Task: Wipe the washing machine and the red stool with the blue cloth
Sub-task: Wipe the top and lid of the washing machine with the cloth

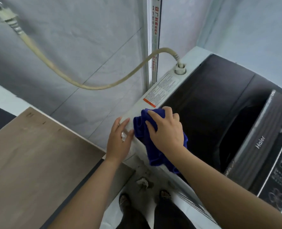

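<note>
At the far left lay a wooden board [37, 154], and above it a pale hose [104, 86] sagged across the wall toward the machine's back corner. Next came the left hand [118, 141], its fingers straight and spread, resting flat on the near end of the pale rim [161, 86] and holding nothing. Just beside it, touching that rim, was the blue cloth [141, 128], bunched, with one tail hanging over the side toward 6 o'clock. The right hand [166, 133] sat on top, fingers bent over the bunch and gripping it against the rim.

The rim's long axis ran from 7 o'clock up to 1 o'clock. Its uncovered stretch lay at 1 o'clock from the right fingers, so I judged that hand the better placed for the coming stroke.

Right of the hands, the washing machine [211, 100] had its dark lid down, so the tub's contents were hidden. The red stool was nowhere in view.
</note>
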